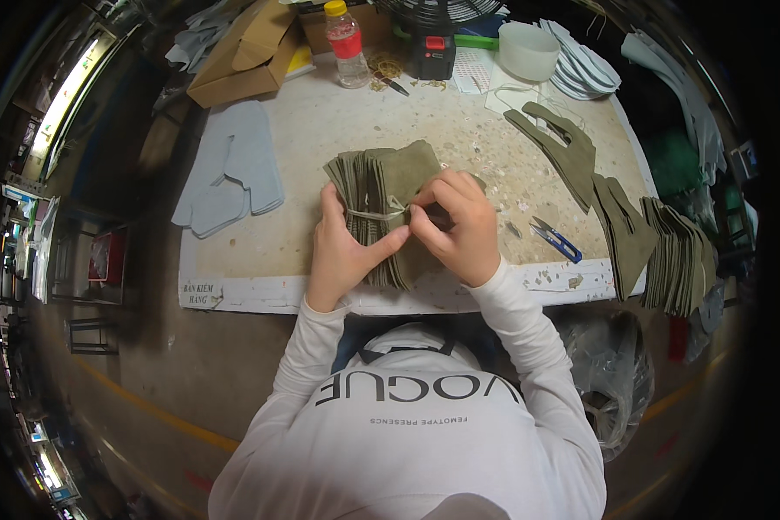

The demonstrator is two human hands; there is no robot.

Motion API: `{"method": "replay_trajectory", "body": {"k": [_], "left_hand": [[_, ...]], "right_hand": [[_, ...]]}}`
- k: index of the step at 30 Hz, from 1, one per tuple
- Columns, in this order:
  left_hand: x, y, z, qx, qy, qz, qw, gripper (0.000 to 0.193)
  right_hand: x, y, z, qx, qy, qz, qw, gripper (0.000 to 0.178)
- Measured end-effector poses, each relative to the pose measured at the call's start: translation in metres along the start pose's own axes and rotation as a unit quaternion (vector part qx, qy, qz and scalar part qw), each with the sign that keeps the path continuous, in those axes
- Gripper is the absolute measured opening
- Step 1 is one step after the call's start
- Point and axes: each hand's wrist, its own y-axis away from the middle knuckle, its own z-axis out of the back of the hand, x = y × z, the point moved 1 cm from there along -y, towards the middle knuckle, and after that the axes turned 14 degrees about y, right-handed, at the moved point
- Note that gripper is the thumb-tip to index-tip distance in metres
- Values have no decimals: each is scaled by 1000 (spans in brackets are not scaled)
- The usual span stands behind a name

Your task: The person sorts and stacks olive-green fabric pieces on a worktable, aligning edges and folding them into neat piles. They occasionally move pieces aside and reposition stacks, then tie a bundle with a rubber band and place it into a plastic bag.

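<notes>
Head view: a tied bundle of green cloth (368, 184) between two hands

From where I stand, the bundle is on the near half of the pale table (308, 117), right in front of the person. Its many layers are packed side by side, with a pale tie (368, 214) running across them. The left hand (338, 256) clasps the bundle, fingers along its left side and thumb reaching over the near part. The right hand (461, 224) is curled, thumb and forefinger pinched on the tie near its end, the other fingers folded in.

Blue snips (557, 242) lie on the table to the right of that hand. Loose green pieces (622, 230) lie toward the right edge, just beside a thicker green stack (678, 260). Over on the left is a pile of grey pieces (253, 143).

Along the far side I see an open cardboard box (244, 56), a yellow-capped bottle (347, 49), a fan (433, 12) and a round white tub (529, 54). A clear plastic bag (611, 368) shows below the table, at the person's right.
</notes>
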Motion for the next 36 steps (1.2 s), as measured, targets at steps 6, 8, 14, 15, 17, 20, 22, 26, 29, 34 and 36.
{"method": "replay_trajectory", "body": {"k": [6, 8, 14, 15, 17, 20, 22, 26, 29, 34, 36], "left_hand": [[2, 0, -4, 9, -96, -19, 995, 112], [3, 2, -6, 15, -72, 3, 997, 113], [11, -3, -4, 5, -47, -15, 999, 107], [12, -5, -3, 6, -24, -7, 1000, 107], [13, -5, -2, 9, -48, -23, 999, 107], [16, -5, -2, 15, -112, -78, 991, 102], [21, -5, 1, -25, -47, -3, 999, 101], [29, -7, 12, -22, 39, 34, 998, 101], [34, -4, 14, -25, 31, 34, 999, 100], [32, -2, 11, -34, 59, 36, 997, 94], [31, -4, 11, -28, 78, 31, 996, 89]], "right_hand": [[1, -1, 6, 76, -145, -93, 982, 8], [6, -1, 11, 70, -144, -93, 983, 9], [30, 1, 37, -17, -43, 36, 998, 14], [35, -1, 42, -31, -35, 54, 997, 14], [42, -10, 50, -17, -86, 45, 995, 15], [64, -9, 80, -72, -103, 136, 983, 17], [69, -6, 99, -97, -73, 154, 981, 19], [-11, -35, 99, 13, -327, -214, 920, 8], [-107, -78, 94, -32, -609, -372, 699, 22], [-208, -130, 72, -143, -427, -364, 815, 33], [-233, -140, 58, -102, -352, -396, 842, 31]]}}
